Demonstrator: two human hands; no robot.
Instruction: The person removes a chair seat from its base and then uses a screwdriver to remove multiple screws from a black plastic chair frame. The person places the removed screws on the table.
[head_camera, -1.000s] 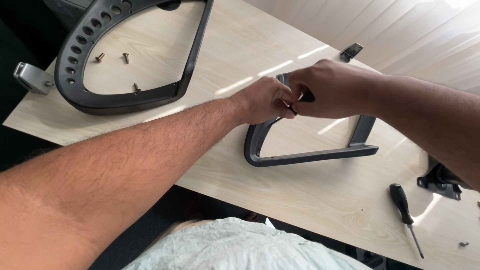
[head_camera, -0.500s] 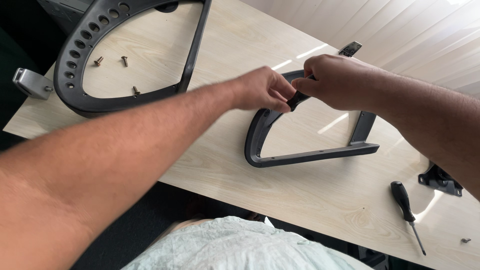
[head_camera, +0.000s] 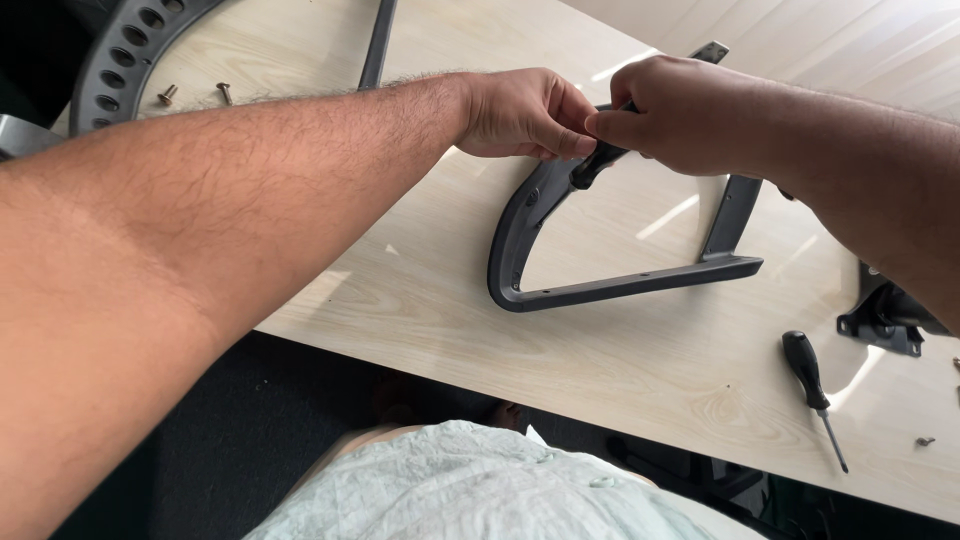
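A dark grey D-shaped chair armrest frame (head_camera: 610, 288) lies flat on the light wooden table (head_camera: 600, 370). My right hand (head_camera: 680, 115) grips a black tool handle (head_camera: 592, 168) that points down at the frame's curved upper part. My left hand (head_camera: 525, 112) pinches its fingertips together right beside the handle's top, touching it; what those fingertips hold is hidden. Both hands meet above the frame's top left bend.
A black-handled screwdriver (head_camera: 812, 390) lies at the right, with a small screw (head_camera: 925, 440) near it. A black bracket (head_camera: 885, 318) sits at the right edge. A large perforated grey frame (head_camera: 115, 60) and two screws (head_camera: 195, 94) lie far left. A small metal plate (head_camera: 712, 50) is at the back.
The view has tilted down and left, so the table shifted upward in frame. Both hands stayed together on the handle over the armrest frame, and the handle now shows more clearly below my right hand.
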